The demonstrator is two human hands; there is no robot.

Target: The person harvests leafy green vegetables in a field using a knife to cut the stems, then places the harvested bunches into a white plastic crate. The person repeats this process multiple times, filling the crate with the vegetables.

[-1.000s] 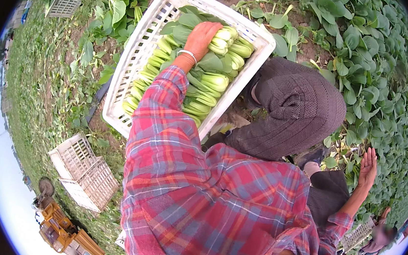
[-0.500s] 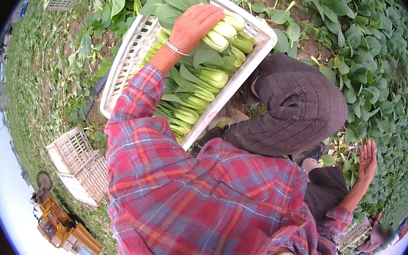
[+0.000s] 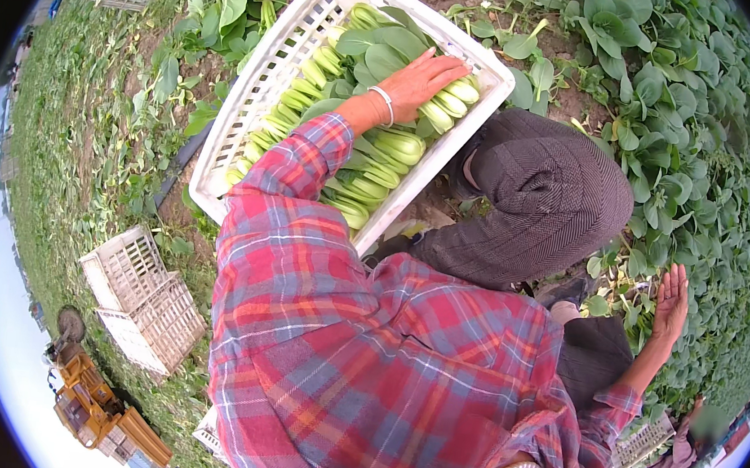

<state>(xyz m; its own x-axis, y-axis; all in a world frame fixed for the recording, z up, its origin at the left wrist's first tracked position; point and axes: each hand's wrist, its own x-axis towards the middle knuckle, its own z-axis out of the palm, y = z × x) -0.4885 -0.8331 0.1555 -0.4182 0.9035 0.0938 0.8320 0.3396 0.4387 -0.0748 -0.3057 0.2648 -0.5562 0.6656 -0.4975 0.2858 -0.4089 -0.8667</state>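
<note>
Left hand (image 3: 421, 81) lies flat, fingers spread, pressing the bok choy (image 3: 374, 148) in the white crate (image 3: 252, 105), clamping nothing; crate looks nearly full. Right hand (image 3: 671, 303) hangs open, empty, over uncut plants (image 3: 677, 101).

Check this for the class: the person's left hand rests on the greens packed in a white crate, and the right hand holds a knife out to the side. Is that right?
One thing is wrong. The head view shows the right hand open and empty, fingers spread, with no knife. The left hand does rest on the greens in the white crate.
</note>
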